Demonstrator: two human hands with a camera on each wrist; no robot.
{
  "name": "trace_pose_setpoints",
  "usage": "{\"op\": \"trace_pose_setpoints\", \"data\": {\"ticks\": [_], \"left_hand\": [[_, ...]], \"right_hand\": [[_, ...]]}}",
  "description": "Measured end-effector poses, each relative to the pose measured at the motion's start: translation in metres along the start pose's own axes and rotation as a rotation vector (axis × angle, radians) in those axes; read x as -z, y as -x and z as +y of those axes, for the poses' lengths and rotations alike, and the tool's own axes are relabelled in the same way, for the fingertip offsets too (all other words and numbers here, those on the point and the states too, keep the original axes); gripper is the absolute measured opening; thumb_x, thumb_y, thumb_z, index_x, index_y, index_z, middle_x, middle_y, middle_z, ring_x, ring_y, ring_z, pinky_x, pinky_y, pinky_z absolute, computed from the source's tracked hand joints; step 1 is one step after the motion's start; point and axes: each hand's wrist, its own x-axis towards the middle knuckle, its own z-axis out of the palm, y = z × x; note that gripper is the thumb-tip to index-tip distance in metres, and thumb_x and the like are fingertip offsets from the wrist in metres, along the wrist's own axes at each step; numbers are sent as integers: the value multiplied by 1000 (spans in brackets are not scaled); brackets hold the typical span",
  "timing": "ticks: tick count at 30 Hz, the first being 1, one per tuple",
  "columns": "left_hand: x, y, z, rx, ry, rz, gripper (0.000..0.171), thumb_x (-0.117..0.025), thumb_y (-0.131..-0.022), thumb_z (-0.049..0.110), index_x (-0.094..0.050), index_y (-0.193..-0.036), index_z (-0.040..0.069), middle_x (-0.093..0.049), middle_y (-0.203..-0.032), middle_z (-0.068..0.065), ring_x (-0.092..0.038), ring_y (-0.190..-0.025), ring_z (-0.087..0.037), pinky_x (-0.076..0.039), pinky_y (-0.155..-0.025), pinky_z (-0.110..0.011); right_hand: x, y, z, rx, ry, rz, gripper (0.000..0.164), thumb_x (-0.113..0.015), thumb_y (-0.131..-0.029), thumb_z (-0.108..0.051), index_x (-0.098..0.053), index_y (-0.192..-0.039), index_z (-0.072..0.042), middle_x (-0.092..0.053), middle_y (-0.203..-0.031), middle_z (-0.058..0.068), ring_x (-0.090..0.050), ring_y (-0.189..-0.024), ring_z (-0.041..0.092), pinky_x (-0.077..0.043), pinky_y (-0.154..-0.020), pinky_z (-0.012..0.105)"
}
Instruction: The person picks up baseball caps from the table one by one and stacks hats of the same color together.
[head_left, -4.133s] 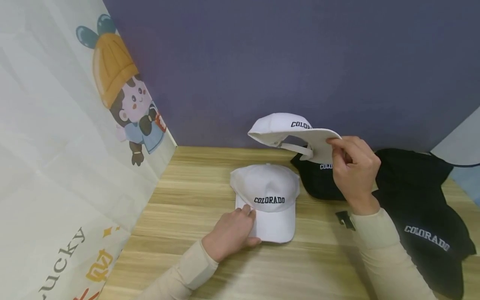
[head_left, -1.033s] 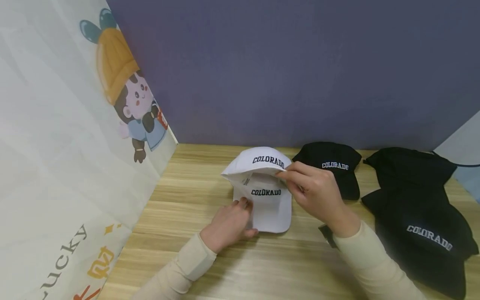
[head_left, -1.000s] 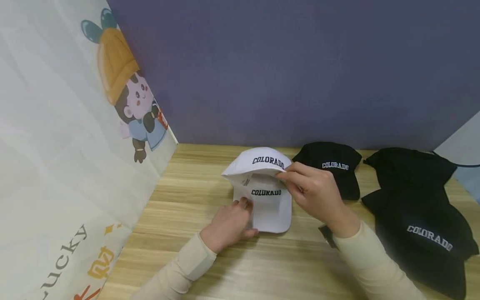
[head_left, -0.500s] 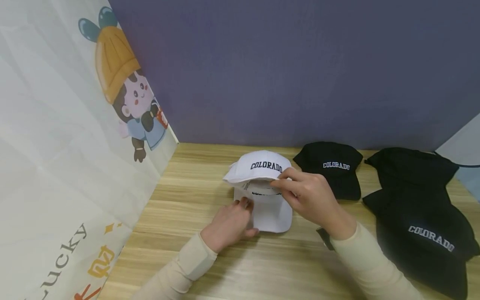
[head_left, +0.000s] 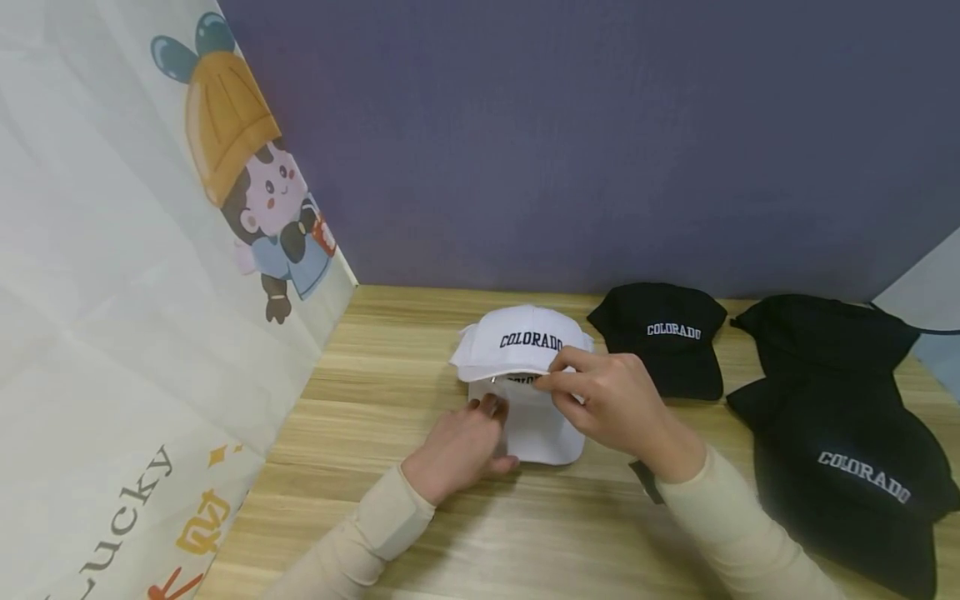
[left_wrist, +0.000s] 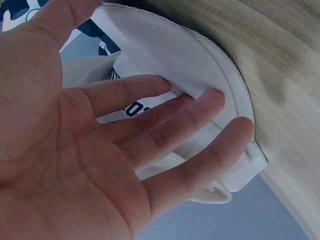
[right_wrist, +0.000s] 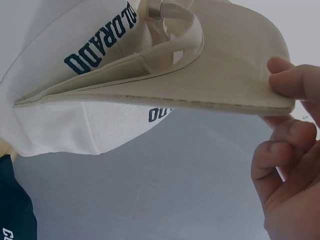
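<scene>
A white baseball cap lettered COLORADO lies on the table, its brim (head_left: 543, 433) toward the person. My left hand (head_left: 461, 450) rests on the left side of that brim; in the left wrist view the fingers (left_wrist: 175, 175) are straight and spread against the lower cap (left_wrist: 160, 45). Between thumb and fingers, my right hand (head_left: 618, 400) pinches the front brim edge of a second white COLORADO cap (head_left: 525, 325). This upper cap covers the lower one's crown, with its brim tilted up; the right wrist view shows the brim underside (right_wrist: 225, 60) and the rear strap (right_wrist: 185, 35).
A black COLORADO cap (head_left: 663, 333) sits right behind the right hand. Farther right are overlapping black caps (head_left: 847, 442). A small dark tag (head_left: 647, 482) lies under the right wrist. A blue-grey panel (head_left: 570, 142) backs the wooden table (head_left: 360, 383); a printed white sheet (head_left: 97, 250) hangs at left.
My right hand has brought the upper white cap from the raised back right down over the lower cap, hiding more of its lettering. The left hand has stayed on the lower brim.
</scene>
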Motion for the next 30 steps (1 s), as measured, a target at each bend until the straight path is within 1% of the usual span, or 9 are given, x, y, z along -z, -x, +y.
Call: {"op": "trace_pose_setpoints", "data": {"ticks": [6, 12, 17, 21, 25, 28, 30], "left_hand": [[0, -1, 0, 1, 0, -13, 74, -63, -72, 60, -55, -119, 3, -52, -105, -7, -51, -75, -17, -32, -41, -22], [0, -1, 1, 3, 14, -24, 74, -63, -73, 59, -54, -120, 2, -52, -106, -6, -50, -76, -16, -29, -39, -22], [1, -1, 0, 9, 30, -34, 74, -62, -74, 58, -53, -121, 2, -51, -106, -5, -51, -80, -19, -31, -41, -25], [0, -1, -1, 12, 55, -40, 73, -62, -75, 56, -50, -123, 2, -49, -106, -6, -50, -78, -19, -33, -43, -26], [1, 0, -1, 10, 73, -38, 72, -62, -76, 55, -48, -123, 2, -49, -96, -3, -49, -71, -17, -33, -43, -27], [2, 1, -2, 8, 86, -34, 68, -62, -76, 55, -48, -119, 4, -46, -85, 0, -47, -66, -16, -32, -42, -27], [2, 1, -2, 7, 92, -36, 61, -62, -76, 54, -49, -113, 6, -44, -78, 2, -46, -63, -15, -33, -42, -28]], "right_hand": [[-4, 1, -1, 12, 5, -39, 25, -55, -75, -13, -70, -86, -30, -54, -83, -18, -34, -53, -5, -25, -44, 16], [-6, 3, -2, 5, 25, -106, 23, -56, -74, -14, -69, -82, -32, -52, -82, -19, -33, -52, -6, -25, -44, 17], [-7, 5, -3, -9, 32, -159, 22, -58, -71, -14, -68, -77, -32, -50, -82, -20, -33, -51, -6, -28, -45, 18], [-8, 6, -4, -22, 34, -210, 22, -58, -68, -14, -68, -75, -32, -48, -81, -21, -36, -53, -6, -31, -47, 19], [-9, 6, -6, -32, 34, -257, 22, -57, -68, -14, -67, -74, -32, -47, -80, -20, -37, -54, -4, -33, -49, 19], [-9, 6, -7, -42, 27, -283, 22, -57, -68, -13, -67, -74, -31, -47, -80, -19, -37, -54, -3, -32, -49, 19], [-8, 6, -8, -48, 24, -302, 23, -57, -68, -12, -67, -74, -32, -46, -80, -19, -37, -54, -2, -32, -49, 19]]}}
